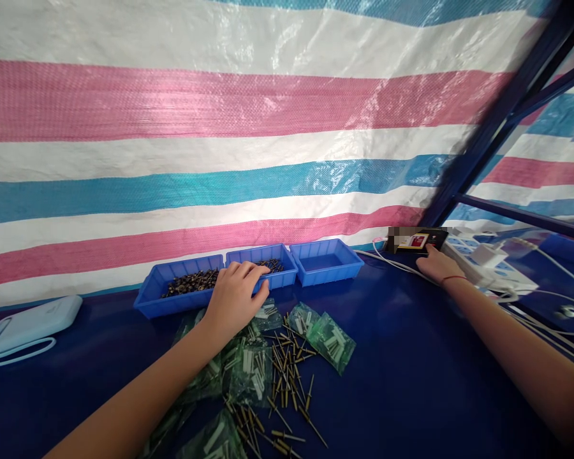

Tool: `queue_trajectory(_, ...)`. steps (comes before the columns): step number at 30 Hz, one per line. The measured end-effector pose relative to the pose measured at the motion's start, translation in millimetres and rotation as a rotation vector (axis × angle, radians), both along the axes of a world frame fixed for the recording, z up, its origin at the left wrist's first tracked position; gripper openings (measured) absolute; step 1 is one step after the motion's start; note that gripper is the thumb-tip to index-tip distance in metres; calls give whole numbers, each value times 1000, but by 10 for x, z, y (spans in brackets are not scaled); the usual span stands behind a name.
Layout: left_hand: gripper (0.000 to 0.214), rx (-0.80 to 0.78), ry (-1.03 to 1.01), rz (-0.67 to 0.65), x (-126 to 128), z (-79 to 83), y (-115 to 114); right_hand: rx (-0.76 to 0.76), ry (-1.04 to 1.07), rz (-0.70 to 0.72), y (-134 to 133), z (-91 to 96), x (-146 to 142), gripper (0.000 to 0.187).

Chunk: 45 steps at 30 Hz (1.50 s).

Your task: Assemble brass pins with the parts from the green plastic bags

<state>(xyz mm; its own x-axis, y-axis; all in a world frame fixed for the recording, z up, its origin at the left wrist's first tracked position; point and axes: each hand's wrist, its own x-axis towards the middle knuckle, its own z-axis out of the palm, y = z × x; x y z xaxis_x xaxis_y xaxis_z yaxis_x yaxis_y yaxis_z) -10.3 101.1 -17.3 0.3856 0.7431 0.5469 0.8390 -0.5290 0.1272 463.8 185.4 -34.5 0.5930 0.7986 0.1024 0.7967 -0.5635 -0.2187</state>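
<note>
My left hand (242, 294) is closed on the front rim of the middle blue plastic bin (287, 278), fingers over the edge and thumb in front. Thin metal pieces lie inside this bin. To its left, another blue bin (146, 296) holds many small dark metal pieces. The right bin (325, 271) has nothing visible inside. Far to the right, my right hand (439, 265) reaches out with a finger touching the front of a phone (414, 241) with a lit screen; its other fingers partly hide. Below my left hand lie green-tinted plastic bags (333, 342) and loose pop rivets (287, 370).
A pale blue device (33, 325) with a strap lies at the left. White power strips (497, 268) with plugs and cables stand at the right, beside a dark metal frame (497, 140). A striped tarp (220, 153) hangs behind the dark blue table (402, 382).
</note>
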Motion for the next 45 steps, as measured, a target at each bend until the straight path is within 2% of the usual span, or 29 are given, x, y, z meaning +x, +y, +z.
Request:
queue_trajectory(8, 21, -25, -22, -17, 2, 14, 6, 26, -6, -12, -170, 182, -191, 32)
queue_trajectory(10, 22, -28, -29, -28, -2, 56, -15, 52, -10, 24, -270, 284, -312, 35)
queue_trajectory(12, 24, -21, -14, -39, -14, 127, -62, 83, -10, 119, -433, 399, -501, 39)
queue_trajectory(14, 25, -4, 13, -59, -38, 220, -132, 95, 14, 290, -694, 507, -770, 42)
queue_trajectory(16, 25, 13, 28, -78, -73, 316, -220, 65, 83, 521, -1066, 589, -1110, 37)
queue_trajectory(17, 25, 21, 28, -83, -95, 358, -268, 30, 141, 684, -1287, 617, -1295, 35)
queue_trajectory(19, 24, 39, 20, -88, -143, 421, -373, 25, 258, 1153, -1752, 642, -1657, 30)
queue_trajectory(20, 24, 50, 15, -89, -168, 440, -430, 31, 258, 1300, -1974, 638, -1821, 32)
queue_trajectory(21, 23, 62, 10, -90, -192, 450, -491, 4, 235, 1441, -2174, 622, -1964, 42)
queue_trajectory(23, 22, 77, 3, -89, -233, 450, -625, -31, 144, 1591, -2484, 554, -2179, 56)
queue_trajectory(25, 21, 68, -9, -85, -258, 428, -777, -82, 55, 1683, -2664, 451, -2292, 54)
queue_trajectory(29, 20, -10, -58, -106, -234, 339, -1112, -73, 30, 1674, -2748, 289, -2336, 38)
queue_trajectory(33, 19, -83, -150, -174, -105, 189, -1423, -29, 139, 1654, -2627, 291, -2421, 29)
queue_trajectory(35, 17, -116, -227, -174, -25, 99, -1553, 58, 293, 1597, -2519, 279, -2520, 28)
queue_trajectory(37, 17, -180, -288, -158, 45, 11, -1656, 165, 516, 1475, -2406, 220, -2625, 27)
queue_trajectory(40, 23, -283, -369, -128, 126, -81, -1755, 286, 809, 1332, -2305, 84, -2721, 11)
queue_trajectory(42, 22, -320, -445, -96, 172, -101, -1784, 331, 902, 1303, -2307, 21, -2728, 6)
queue_trajectory(45, 17, -331, -554, -71, 230, -87, -1788, 349, 947, 1256, -2361, 24, -2696, 12)
